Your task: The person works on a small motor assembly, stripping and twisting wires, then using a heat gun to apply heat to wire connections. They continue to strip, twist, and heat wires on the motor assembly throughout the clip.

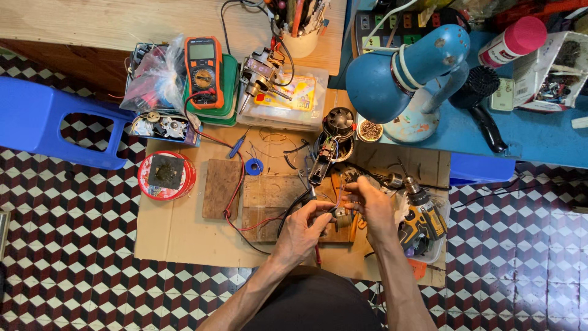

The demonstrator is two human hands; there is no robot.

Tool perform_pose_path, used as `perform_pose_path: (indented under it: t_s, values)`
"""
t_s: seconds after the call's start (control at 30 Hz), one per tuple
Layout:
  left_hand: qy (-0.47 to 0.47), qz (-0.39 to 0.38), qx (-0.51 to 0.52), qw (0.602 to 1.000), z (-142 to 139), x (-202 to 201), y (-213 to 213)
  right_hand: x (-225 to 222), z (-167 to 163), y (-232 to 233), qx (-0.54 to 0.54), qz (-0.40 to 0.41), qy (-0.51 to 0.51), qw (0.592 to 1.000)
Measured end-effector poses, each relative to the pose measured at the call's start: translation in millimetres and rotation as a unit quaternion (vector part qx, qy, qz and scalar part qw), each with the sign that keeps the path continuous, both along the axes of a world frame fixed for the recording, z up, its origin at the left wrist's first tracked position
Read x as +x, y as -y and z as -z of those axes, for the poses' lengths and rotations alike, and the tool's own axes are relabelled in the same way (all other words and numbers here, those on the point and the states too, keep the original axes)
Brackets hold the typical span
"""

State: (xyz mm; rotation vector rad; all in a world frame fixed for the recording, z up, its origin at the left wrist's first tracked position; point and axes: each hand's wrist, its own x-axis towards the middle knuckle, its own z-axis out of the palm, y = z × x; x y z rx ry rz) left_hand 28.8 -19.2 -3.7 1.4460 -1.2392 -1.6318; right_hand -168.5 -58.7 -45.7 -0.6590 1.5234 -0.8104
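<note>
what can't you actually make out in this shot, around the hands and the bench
Head view only:
- Small wired part: mostly covered by the left hand and right hand; its kind is unclear.
- Yellow drill: partly hidden behind the right hand.
- Pen cup: its contents are cut off by the top edge.
- Multimeter: the dial setting is too small to tell.

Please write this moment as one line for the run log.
left hand: grip on small wired part | right hand: pinching its wires | surface: cardboard sheet

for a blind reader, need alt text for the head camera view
Both hands, left hand and right hand, pinch a small metal part with thin wires over a brown cardboard sheet on a chequered tile floor. An orange multimeter and blue desk lamp sit beyond.
</note>
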Motion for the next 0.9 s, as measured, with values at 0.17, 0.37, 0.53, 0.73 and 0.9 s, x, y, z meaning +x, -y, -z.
perform_pose_path:
  t_s: [0.17, 0.37, 0.53, 0.73, 0.9]
  values:
    - [0.009, 0.0, -0.025, 1.0, 1, -5, 2, -1, -30, -1, -0.009, -0.003, 0.071, 0.997]
    - [-0.12, -0.073, 0.15, 0.979, 10, -11, 4, 4, -16, -4, -0.05, 0.011, 0.131, 0.99]
    - [-0.204, -0.125, 0.178, 0.954, 15, -13, 6, 10, -10, -8, -0.069, 0.045, 0.175, 0.981]
    - [-0.181, -0.163, 0.132, 0.961, 11, -20, 4, 14, -7, -7, -0.057, 0.065, 0.232, 0.969]
    - [-0.185, -0.173, 0.111, 0.961, 7, -23, 4, 14, -9, -6, -0.042, 0.073, 0.269, 0.959]
